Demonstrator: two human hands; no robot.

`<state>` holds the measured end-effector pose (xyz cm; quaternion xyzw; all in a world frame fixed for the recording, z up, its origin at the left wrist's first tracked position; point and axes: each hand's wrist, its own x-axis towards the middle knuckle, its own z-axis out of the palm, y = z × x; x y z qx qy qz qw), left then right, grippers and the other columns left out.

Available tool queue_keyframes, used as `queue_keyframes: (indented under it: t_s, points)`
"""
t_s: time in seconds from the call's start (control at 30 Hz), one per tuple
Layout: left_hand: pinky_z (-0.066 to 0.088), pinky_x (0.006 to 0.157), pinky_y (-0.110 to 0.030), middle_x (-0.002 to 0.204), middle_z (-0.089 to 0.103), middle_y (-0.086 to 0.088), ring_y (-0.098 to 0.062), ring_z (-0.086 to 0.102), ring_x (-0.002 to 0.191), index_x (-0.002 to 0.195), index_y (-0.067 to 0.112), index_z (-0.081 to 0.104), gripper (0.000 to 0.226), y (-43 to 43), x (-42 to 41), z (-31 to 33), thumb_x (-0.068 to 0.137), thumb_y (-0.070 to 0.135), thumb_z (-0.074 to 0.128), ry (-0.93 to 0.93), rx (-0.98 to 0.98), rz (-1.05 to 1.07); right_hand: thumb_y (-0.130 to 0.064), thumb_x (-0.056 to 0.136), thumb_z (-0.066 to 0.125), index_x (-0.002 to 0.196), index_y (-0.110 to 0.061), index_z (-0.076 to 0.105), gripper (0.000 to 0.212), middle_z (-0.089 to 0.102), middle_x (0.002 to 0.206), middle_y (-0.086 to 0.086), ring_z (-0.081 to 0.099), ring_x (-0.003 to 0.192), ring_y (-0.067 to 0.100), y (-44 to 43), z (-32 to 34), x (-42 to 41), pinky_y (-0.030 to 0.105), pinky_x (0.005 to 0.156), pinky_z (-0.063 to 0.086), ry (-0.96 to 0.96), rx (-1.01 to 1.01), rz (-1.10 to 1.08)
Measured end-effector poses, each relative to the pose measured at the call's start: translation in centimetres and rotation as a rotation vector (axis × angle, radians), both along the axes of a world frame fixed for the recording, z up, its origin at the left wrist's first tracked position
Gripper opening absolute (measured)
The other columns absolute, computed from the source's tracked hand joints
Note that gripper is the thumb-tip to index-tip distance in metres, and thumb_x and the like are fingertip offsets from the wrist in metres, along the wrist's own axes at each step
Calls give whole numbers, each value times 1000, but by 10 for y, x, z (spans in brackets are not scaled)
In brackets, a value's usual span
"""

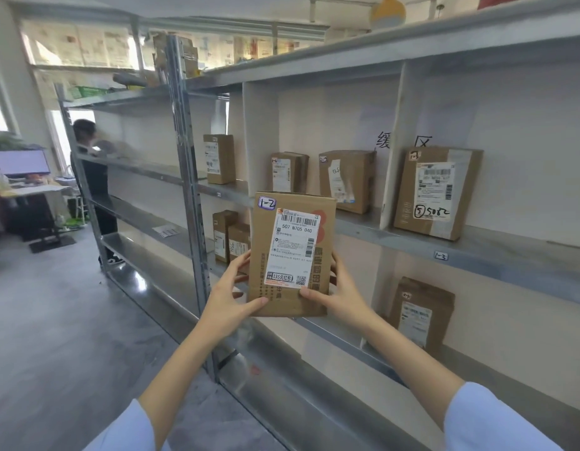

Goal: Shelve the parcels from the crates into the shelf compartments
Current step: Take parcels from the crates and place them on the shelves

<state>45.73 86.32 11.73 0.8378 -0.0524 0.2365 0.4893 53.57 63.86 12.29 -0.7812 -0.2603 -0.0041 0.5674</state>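
Observation:
I hold a brown cardboard parcel (291, 252) upright in front of the metal shelf (477, 252). It bears a white shipping label and a handwritten tag "1-2" at its top left corner. My left hand (231, 294) grips its lower left edge, thumb on the front. My right hand (332, 292) grips its lower right edge, thumb on the label's bottom. Behind it, the upper compartment holds two brown parcels, a narrow one (288, 172) and a wider one (347, 180). No crate is in view.
More parcels stand in other compartments: one upper right (436, 192), one lower right (420, 315), one upper left (218, 159), two lower left (231, 242). A person (90, 177) stands at the far shelf end. A desk with a monitor (21, 162) is at left.

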Motion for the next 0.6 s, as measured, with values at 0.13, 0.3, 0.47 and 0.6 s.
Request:
queue_keyframes:
  t_s: [0.13, 0.3, 0.47, 0.6]
  points:
    - [49, 100, -44, 130, 46, 33, 9, 47, 119, 130, 60, 28, 88, 33, 17, -3, 77, 15, 82, 20, -2, 15, -35, 73, 84, 149, -34, 16, 102, 40, 134, -29, 41, 133, 7, 36, -5, 18, 41, 113, 39, 20, -15, 14]
    - [48, 99, -40, 126, 45, 33, 9, 47, 114, 135, 48, 30, 84, 88, 41, 1, 78, 14, 81, 39, 3, 23, -37, 75, 85, 155, -26, 9, 111, 36, 153, -12, 40, 135, 6, 93, -5, 36, 42, 115, 36, 21, -8, 5]
    - [49, 97, -37, 127, 46, 27, 0, 49, 115, 137, 43, 32, 83, 146, 65, 6, 77, 14, 82, 37, 17, 9, -39, 75, 83, 155, -25, 7, 112, 41, 148, -14, 40, 137, 7, 150, -3, 56, 41, 116, 35, 10, 6, -12]
    - [50, 96, -37, 128, 47, 25, -10, 50, 120, 137, 41, 33, 82, 180, 82, 7, 77, 14, 82, 39, 3, -7, -27, 80, 81, 155, -25, 7, 106, 39, 150, -11, 39, 133, 5, 183, -4, 65, 30, 113, 35, 15, 41, -34]
